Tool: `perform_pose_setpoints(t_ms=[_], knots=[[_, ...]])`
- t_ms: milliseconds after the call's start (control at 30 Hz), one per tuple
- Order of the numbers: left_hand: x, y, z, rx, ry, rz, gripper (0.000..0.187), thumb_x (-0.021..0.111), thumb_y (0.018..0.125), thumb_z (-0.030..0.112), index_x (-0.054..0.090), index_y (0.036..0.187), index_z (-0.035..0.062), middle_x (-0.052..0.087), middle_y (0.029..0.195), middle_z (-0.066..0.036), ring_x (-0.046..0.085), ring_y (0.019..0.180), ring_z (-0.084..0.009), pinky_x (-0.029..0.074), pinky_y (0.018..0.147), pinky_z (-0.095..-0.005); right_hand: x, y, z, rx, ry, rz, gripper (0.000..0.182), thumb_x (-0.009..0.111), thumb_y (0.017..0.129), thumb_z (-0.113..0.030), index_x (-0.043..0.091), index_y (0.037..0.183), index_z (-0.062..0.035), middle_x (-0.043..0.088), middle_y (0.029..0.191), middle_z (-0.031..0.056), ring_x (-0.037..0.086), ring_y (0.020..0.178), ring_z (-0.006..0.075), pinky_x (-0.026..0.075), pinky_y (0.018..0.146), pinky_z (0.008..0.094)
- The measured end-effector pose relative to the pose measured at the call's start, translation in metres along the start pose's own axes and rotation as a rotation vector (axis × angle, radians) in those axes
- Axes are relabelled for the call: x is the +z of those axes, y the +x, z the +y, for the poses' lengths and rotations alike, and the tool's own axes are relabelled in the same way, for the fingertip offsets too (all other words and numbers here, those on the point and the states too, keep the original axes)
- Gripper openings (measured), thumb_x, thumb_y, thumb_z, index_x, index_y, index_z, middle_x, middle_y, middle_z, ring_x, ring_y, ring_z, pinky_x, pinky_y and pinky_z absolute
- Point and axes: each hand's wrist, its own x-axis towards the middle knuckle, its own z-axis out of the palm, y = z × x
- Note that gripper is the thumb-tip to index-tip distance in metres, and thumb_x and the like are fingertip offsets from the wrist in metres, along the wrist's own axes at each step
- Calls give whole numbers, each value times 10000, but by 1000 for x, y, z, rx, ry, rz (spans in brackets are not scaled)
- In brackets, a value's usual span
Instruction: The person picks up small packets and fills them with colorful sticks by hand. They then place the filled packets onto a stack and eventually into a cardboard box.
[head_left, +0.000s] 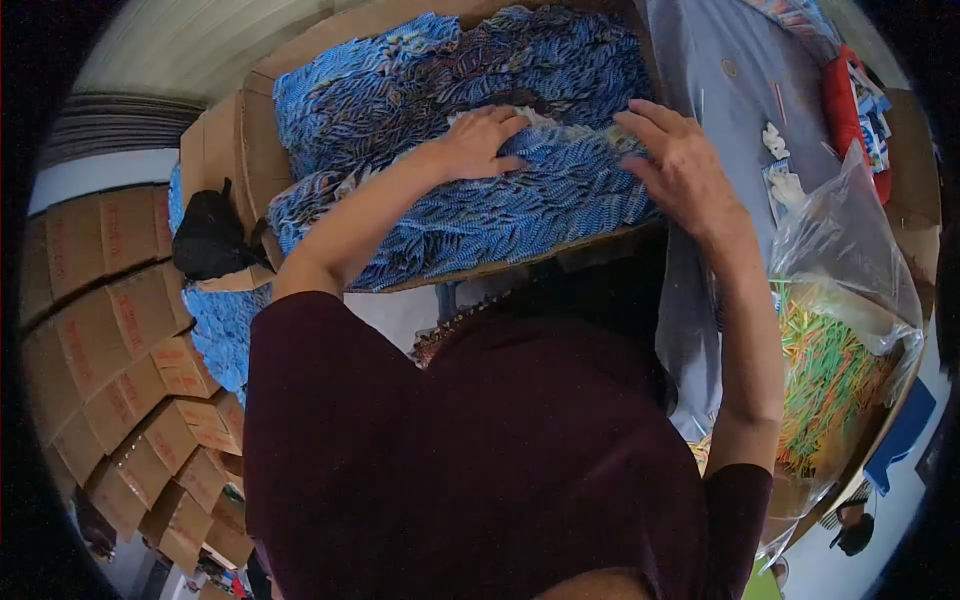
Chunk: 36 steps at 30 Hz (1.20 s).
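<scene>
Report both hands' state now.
Left hand: open, on the blue pile.
Right hand: open, loosely curved at the pile's right end.

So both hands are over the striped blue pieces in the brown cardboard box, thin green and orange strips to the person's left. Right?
Wrong side: head view puts the thin green and orange strips on the person's right. Left hand and right hand are over striped blue pieces in the brown cardboard box.

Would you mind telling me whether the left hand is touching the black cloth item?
No, the left hand is on the blue striped pieces in the cardboard box, clearly apart from the black cloth item.
</scene>
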Motion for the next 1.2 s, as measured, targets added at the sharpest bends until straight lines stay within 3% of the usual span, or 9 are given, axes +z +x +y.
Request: perform_pose_setpoints(t_ms=[167,267,300,433,567,667,867,1067,1200], knots=[[-43,31,-10,-328,-193,-418,831,356,895,752,585,1330,81,628,1245,-195,556,1197,-375,421,1036,-460,-17,-14,-16,-18,19,14,462,745,759,-79,612,1202,-66,603,1270,142,583,1155,324,459,968,425],[-16,52,-62,-494,-481,-462,848,267,861,834,555,1388,235,691,1163,-106,602,1147,-323,432,1018,-451,-22,-22,-27,-58,-13,50,427,742,757,-86,617,1165,-71,612,1245,128,589,1146,294,444,953,420],[-10,58,-68,-497,-496,-515,802,215,876,825,454,1456,326,584,1363,-61,513,1254,-345,343,1094,-498,-25,-25,-30,-82,-42,62,417,738,758,-85,620,1158,-72,614,1242,120,587,1150,280,437,951,419],[44,47,-82,7,-95,-340,779,230,935,752,380,1504,241,543,1384,-123,565,1089,-312,416,991,-401,-37,-35,-35,-45,-47,83,403,732,760,-87,624,1149,-76,616,1231,115,582,1154,271,417,964,424],[9,25,-27,-371,-55,-629,770,131,944,742,182,1569,295,499,1358,-171,434,1161,-402,115,1118,-571,-50,-56,-39,22,-71,81,403,735,756,-93,628,1144,-74,616,1230,114,582,1144,284,413,963,438],[-12,26,-7,-436,-76,-713,723,184,971,689,278,1550,267,275,1601,-28,352,1312,-375,176,1099,-501,-56,-77,-40,104,-87,64,399,733,757,-89,630,1142,-69,616,1227,120,582,1136,292,413,959,446],[16,32,-36,-286,-86,-663,693,185,952,710,324,1521,341,287,1598,3,265,1425,-374,107,1129,-579,-58,-122,-58,223,-83,89,385,731,762,-86,634,1134,-65,620,1213,129,589,1107,308,413,956,450],[-20,27,-8,-528,-234,-279,827,313,915,718,334,1512,146,507,1400,-240,465,1311,-407,341,1111,-417,-72,-189,-90,405,-91,217,360,744,764,-65,654,1112,-54,639,1201,121,599,1079,306,435,948,427],[-35,30,-20,-477,-262,-324,880,290,889,768,406,1479,127,478,1420,-262,431,1343,-398,322,1124,-429,-75,-235,-100,529,-65,327,362,756,754,-54,669,1106,-50,663,1164,123,612,1057,308,445,930,420]])
